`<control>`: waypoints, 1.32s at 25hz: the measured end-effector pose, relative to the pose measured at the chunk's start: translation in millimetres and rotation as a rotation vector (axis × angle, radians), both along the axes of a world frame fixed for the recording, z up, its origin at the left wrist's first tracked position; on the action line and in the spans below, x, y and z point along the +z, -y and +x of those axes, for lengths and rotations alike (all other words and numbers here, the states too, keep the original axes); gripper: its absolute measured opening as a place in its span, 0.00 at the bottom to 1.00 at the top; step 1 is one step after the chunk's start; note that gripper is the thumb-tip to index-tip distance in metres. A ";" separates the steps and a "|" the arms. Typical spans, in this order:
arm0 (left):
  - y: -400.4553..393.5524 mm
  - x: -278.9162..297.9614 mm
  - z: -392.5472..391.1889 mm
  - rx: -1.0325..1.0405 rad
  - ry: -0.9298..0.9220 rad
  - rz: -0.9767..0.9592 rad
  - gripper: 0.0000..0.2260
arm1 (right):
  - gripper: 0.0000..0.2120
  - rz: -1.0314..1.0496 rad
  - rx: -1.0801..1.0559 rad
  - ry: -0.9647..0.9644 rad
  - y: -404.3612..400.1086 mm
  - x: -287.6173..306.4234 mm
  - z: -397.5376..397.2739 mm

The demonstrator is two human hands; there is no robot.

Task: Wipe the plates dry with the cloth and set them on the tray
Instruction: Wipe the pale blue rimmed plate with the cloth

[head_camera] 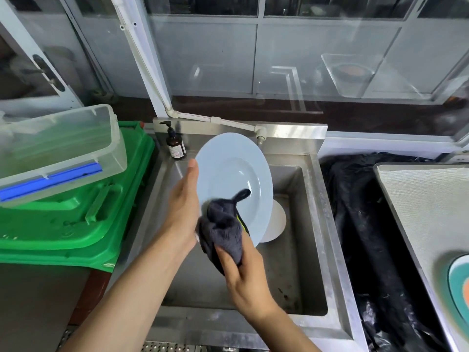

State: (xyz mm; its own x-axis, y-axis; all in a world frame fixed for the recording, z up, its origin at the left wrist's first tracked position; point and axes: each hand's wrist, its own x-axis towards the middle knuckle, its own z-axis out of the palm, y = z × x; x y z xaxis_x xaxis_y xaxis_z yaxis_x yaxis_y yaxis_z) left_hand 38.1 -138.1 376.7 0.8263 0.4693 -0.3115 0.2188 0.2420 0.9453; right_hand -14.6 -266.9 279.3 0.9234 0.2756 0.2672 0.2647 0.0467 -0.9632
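A pale blue plate [233, 174] stands tilted on edge over the steel sink [312, 250]. My left hand [184, 207] holds it by its left rim, thumb pointing up along the edge. My right hand [243, 273] grips a bunched dark grey cloth [223, 229] and presses it against the plate's lower front. A white plate [275, 223] lies in the sink behind the blue one, mostly hidden. The grey tray [426, 212] sits at the right, with a teal and orange plate [460, 285] at its near edge.
A brown pump bottle [175, 144] stands at the sink's back left corner, under a white tap pipe [218, 120]. A green bin lid [76, 219] carries a clear plastic box [58, 151] on the left. Black plastic sheeting [360, 224] lies between sink and tray.
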 end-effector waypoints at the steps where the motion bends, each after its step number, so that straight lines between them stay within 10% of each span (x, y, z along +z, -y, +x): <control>1: -0.2 0.6 0.1 -0.004 -0.004 0.027 0.17 | 0.19 -0.021 -0.030 -0.004 5.0 -12.4 -3.5; 10: 3.7 5.3 -15.2 -0.173 0.016 0.040 0.18 | 0.14 0.081 -0.511 -0.270 36.4 -18.7 83.9; 20: 7.3 0.0 -9.1 -0.154 0.039 0.094 0.14 | 0.23 -0.018 -0.118 0.085 -13.5 27.8 66.6; 33: 8.9 -6.9 -16.3 -0.130 0.012 0.024 0.15 | 0.19 0.010 -0.203 0.016 -9.5 28.7 67.2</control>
State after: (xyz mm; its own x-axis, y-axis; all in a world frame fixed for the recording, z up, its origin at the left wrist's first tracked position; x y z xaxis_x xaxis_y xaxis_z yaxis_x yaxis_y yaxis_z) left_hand 21.8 -146.9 369.8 0.8842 0.3650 -0.2915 0.2358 0.1899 0.9531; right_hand 52.7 -257.4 308.0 0.9553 0.0820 0.2840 0.2849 0.0000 -0.9585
